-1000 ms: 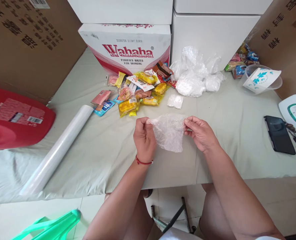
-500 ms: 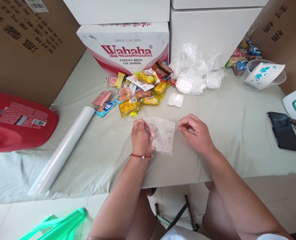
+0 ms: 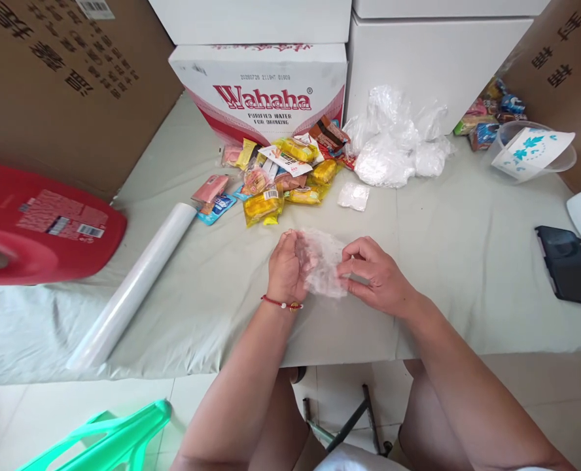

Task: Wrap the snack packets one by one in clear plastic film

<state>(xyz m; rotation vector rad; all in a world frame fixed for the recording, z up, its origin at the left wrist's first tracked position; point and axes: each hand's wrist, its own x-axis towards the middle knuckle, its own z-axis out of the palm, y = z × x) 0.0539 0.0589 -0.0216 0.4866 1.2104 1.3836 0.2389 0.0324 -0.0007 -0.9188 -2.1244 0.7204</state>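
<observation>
In my left hand (image 3: 286, 268), closed, is the left edge of a small clear plastic bag (image 3: 326, 271). The bag is crumpled and see-through, held above the cloth. My right hand (image 3: 371, 275) has its fingertips closed on the bag's right edge, with finger and thumb bent. Beyond the hands lies a small flat folded clear packet (image 3: 354, 196). Behind that is a heap of crumpled clear plastic bags (image 3: 386, 150). A pile of wrapped snacks (image 3: 295, 173) in yellow, pink and brown lies in front of a water carton.
A long roll of clear plastic (image 3: 136, 288) lies to the left, beside a red jug (image 3: 50, 226). The Wahaha carton (image 3: 264, 85) stands at the back. At right are a clear tub (image 3: 504, 140), more snacks (image 3: 484, 134) and a black phone (image 3: 568, 265).
My right hand has moved left from beside the bag onto its right edge. The bag looks more crumpled. The whole view has shifted slightly.
</observation>
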